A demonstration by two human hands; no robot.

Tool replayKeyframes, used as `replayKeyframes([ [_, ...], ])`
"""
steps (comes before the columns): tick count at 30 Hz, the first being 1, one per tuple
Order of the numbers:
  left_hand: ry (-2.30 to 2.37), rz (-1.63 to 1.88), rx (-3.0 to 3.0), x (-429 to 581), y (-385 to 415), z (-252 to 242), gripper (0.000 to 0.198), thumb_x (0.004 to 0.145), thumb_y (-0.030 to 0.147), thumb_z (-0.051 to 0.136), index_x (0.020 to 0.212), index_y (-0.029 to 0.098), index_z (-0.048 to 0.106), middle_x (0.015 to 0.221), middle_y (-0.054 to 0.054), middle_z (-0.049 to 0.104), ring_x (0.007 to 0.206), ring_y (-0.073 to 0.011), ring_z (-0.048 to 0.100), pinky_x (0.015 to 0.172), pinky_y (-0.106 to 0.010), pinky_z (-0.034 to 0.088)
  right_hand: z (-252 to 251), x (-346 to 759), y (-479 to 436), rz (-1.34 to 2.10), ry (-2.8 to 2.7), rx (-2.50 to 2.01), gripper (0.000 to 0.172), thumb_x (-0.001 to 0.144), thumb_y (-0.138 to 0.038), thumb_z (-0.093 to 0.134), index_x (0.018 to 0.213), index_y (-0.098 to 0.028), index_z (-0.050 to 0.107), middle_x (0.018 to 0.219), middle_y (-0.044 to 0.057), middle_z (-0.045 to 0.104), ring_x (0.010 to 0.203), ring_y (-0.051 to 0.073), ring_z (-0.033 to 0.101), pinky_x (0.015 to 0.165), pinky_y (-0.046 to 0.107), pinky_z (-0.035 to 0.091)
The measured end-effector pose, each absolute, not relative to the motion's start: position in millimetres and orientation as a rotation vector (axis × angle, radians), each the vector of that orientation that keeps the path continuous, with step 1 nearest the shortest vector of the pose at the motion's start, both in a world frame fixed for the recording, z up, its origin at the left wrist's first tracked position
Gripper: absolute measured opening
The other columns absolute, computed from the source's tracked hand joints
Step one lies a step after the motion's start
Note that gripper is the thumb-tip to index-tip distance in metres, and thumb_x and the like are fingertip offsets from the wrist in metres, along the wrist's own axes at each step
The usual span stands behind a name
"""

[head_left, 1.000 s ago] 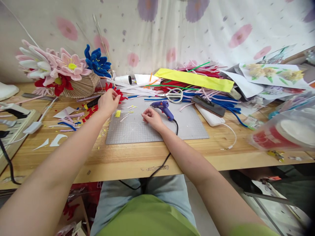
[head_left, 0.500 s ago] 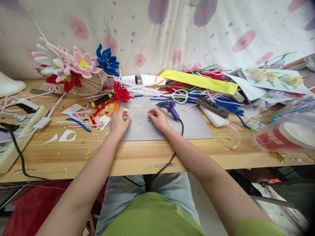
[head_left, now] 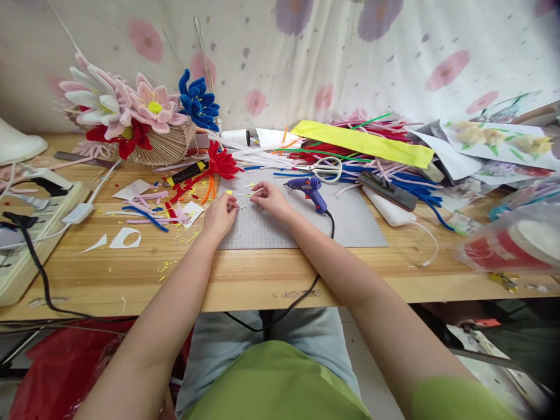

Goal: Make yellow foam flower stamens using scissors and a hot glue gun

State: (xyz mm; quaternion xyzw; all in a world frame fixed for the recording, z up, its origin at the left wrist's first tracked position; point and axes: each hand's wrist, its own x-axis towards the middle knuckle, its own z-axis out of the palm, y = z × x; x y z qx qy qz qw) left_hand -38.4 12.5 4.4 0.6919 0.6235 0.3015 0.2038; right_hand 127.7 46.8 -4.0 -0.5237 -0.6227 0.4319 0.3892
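Over the left part of the grey cutting mat (head_left: 350, 227), my left hand (head_left: 220, 216) is closed in a pinch on thin white strands (head_left: 243, 204). Facing it, my right hand (head_left: 272, 201) has thumb and fingertips pinched at the far ends of these strands, very close to my left fingers. Small yellow bits show at the strands, too fine to make out. A purple glue gun (head_left: 307, 189) lies on the mat right of my right hand, its black cord running off the table's front edge. Behind my left hand lies a red fuzzy flower (head_left: 223, 161) with orange stems.
White-handled scissors (head_left: 328, 169) and bundled pipe cleaners (head_left: 406, 182) lie behind the mat. Scraps (head_left: 146, 216) and a yellow-black cutter (head_left: 188, 173) are at left, near a power strip (head_left: 52, 233). Finished fuzzy flowers (head_left: 153, 108) stand at back left, a plastic-wrapped cup (head_left: 503, 248) at right.
My right hand has moved left toward my left hand, and its fingertips have come to the thin strands. The left hand keeps its pinch. The view has shifted slightly.
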Motion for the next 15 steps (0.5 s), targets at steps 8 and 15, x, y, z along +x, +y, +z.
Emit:
replayKeyframes([
  [8,1.723,0.819,1.982,-45.0,15.0,3.3,0.017,0.073,0.015,0.054,0.089,0.022,0.054,0.086,-0.004,0.067,0.088,-0.0192,0.06,0.086,-0.036,0.043,-18.2,122.0,38.2,0.791,-1.881,-1.28,0.034,0.073,-0.012,0.051,0.105,-0.022,0.047,0.087,-0.003,0.067,0.07,0.011,0.057,0.072,0.027,0.043],
  [15,1.72,0.856,1.953,-48.0,14.6,3.2,0.019,0.072,0.013,0.054,0.089,0.022,0.054,0.085,-0.004,0.066,0.088,-0.0196,0.06,0.086,-0.035,0.043,-13.9,117.7,35.0,0.639,-2.065,-1.289,0.039,0.074,-0.013,0.05,0.111,-0.024,0.045,0.096,-0.002,0.068,0.071,0.013,0.056,0.07,0.028,0.04],
])
